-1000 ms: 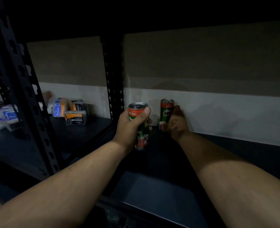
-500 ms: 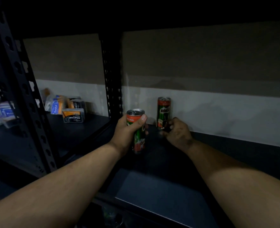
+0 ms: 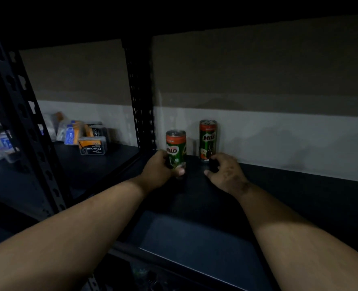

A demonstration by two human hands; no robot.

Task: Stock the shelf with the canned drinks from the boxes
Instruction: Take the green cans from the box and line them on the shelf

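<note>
Two hands reach deep onto the dark shelf [image 3: 194,238]. The left hand [image 3: 159,171] is wrapped around the lower half of a green Milo can [image 3: 176,151], thumb crossing the front near its base and the other fingers hidden behind it. This can stands upright, long axis vertical, orange band and silver lid on top, its printed name facing the camera; whether its bottom rests on the shelf cannot be told, since the hand covers it. The right hand [image 3: 226,171] holds nothing: its fingers are loosely curled and spread, palm down, low over the shelf. Its fingertips lie just in front of the foot of a second Milo can [image 3: 208,139], and it is not clear if they touch it. That second can stands upright at the back of the shelf, close to the pale wall [image 3: 278,139], slightly right of and behind the held can, the two apart with a narrow gap between them.

Left of the held can rises a black perforated upright post [image 3: 141,97] dividing the shelving. In the neighbouring bay further left lie small plastic packets [image 3: 92,143], one labelled Charcoal, others blue and orange. A second black perforated post [image 3: 20,114] slants across the near left foreground.
</note>
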